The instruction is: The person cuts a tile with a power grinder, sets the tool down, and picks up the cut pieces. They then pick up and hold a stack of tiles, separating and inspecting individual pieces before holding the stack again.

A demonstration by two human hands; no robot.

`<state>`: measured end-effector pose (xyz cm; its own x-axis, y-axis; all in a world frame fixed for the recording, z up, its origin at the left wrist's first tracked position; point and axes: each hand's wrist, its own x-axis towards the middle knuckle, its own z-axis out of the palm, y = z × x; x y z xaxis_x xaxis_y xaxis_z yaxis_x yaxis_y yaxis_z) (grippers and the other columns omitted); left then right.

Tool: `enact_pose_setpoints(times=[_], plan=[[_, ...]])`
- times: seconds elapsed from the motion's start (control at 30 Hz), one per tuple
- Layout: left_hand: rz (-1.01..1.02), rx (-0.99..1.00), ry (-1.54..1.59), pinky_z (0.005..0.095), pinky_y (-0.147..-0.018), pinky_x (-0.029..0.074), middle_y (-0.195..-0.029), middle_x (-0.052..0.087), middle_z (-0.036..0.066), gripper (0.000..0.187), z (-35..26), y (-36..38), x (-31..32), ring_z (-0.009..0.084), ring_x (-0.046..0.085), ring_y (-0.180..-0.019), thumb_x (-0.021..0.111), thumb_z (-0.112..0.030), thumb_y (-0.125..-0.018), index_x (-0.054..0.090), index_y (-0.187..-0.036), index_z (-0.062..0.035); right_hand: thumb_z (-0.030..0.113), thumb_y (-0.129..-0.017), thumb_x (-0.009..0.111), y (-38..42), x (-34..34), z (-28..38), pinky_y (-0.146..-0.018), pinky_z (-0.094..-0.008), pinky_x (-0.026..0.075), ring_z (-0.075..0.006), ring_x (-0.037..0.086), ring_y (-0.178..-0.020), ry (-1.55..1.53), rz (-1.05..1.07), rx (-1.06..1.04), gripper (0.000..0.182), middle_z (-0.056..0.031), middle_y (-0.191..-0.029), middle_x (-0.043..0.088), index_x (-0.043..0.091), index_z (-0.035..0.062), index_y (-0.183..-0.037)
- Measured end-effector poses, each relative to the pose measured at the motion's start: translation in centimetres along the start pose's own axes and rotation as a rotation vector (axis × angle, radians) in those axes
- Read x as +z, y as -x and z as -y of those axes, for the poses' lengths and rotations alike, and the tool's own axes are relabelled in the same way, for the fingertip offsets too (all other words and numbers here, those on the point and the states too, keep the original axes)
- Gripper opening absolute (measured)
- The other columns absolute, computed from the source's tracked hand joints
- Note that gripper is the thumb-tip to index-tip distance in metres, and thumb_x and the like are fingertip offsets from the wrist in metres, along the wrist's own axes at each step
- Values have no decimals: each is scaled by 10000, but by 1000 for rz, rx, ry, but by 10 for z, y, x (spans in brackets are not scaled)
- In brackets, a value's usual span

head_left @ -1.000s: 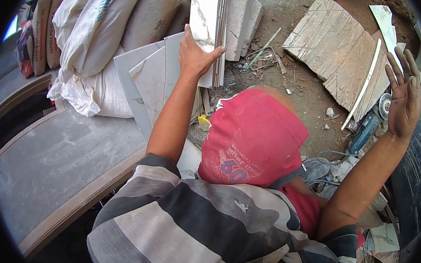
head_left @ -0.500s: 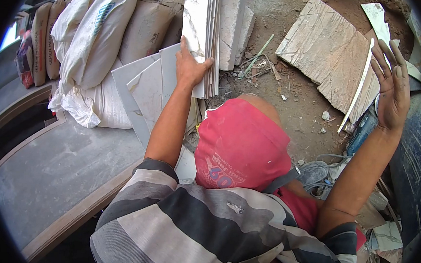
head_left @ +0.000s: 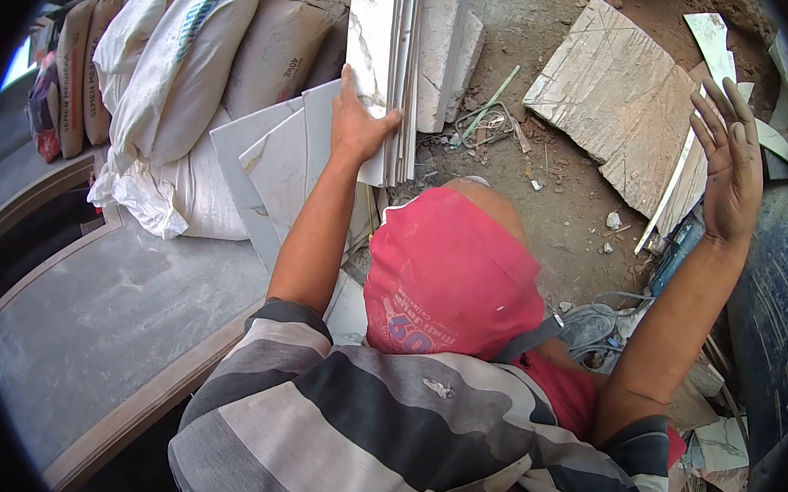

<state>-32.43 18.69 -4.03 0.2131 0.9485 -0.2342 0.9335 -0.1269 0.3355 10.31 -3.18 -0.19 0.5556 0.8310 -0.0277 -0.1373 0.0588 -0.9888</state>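
Note:
My left hand (head_left: pixel 357 126) reaches forward and grips the lower edge of a stack of white marble tiles (head_left: pixel 383 35) standing on edge, with the thumb hooked across the front tile. Two grey tiles (head_left: pixel 277 156) lean beside that hand against the sacks. Off to the right, my right hand (head_left: pixel 730 164) is raised with its dusty fingers spread and holds nothing. It hovers above a thin white strip (head_left: pixel 675 188) and a blue angle grinder (head_left: pixel 679 249). My red-clad knee (head_left: pixel 452 268) sits between the arms.
Cement sacks (head_left: pixel 179 57) are piled at the back left. A grey curved slab (head_left: pixel 106 308) lies at the left. A cracked stone slab (head_left: pixel 615 97) rests on the dirt at the right. Cables (head_left: pixel 590 324) and tile offcuts (head_left: pixel 718 442) lie near my right side.
My left hand went from an open reach to a grip on the tile stack, which has shifted slightly. My right hand dropped a little and drifted left, still spread.

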Motion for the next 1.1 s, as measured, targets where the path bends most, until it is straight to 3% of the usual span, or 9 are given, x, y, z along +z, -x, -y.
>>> enact_pose_setpoints(times=[0.07,0.13,0.43,0.5,0.63,1.0,1.1], plan=[[16,-177,-79,435,-1118,381,-1405,446,313,1196,-21,8,1,422,478,-1301,838,-334,-681,112,-1592,-63,270,-1035,504,-1,0,-1,-1083,-373,433,-293,542,-1304,-30,2,25,532,-222,-1427,519,415,-44,-1457],[-44,-134,-105,454,-1092,401,-1334,476,309,1209,-19,8,9,435,501,-1248,843,-357,-675,103,-1600,-113,274,-1033,513,-1,1,1,-1078,-368,437,-289,544,-1303,-29,-2,22,538,-220,-1427,520,417,-43,-1456],[-12,-131,-135,456,-1103,393,-1338,477,321,1197,-13,6,6,444,500,-1252,832,-330,-670,115,-1583,-38,284,-1032,517,-3,5,1,-1071,-362,440,-275,546,-1302,-20,3,10,532,-213,-1427,523,432,-39,-1447],[-55,-41,24,450,-1110,389,-1368,474,331,1167,-4,2,0,437,493,-1276,815,-304,-667,140,-1580,-33,285,-1033,516,-1,3,1,-1070,-361,439,-273,547,-1301,-22,2,9,531,-213,-1428,522,434,-39,-1445],[6,-93,-41,450,-1106,392,-1372,482,332,1136,-8,2,-16,432,496,-1282,794,-281,-660,169,-1584,-69,285,-1033,519,2,3,-3,-1068,-354,437,-268,552,-1291,-21,2,28,526,-209,-1421,528,439,-37,-1441],[-74,-101,-121,463,-1076,412,-1277,504,327,1194,-14,9,13,441,528,-1203,844,-351,-662,144,-1585,-58,289,-1038,512,2,8,2,-1074,-355,431,-266,548,-1296,-20,-13,35,519,-198,-1410,536,438,-25,-1445],[-83,-115,-141,477,-1067,412,-1275,484,284,1204,-15,11,16,435,504,-1206,841,-364,-677,111,-1596,-96,288,-1040,506,1,7,1,-1073,-351,433,-263,551,-1293,-28,-19,48,512,-192,-1406,541,443,-20,-1444]])
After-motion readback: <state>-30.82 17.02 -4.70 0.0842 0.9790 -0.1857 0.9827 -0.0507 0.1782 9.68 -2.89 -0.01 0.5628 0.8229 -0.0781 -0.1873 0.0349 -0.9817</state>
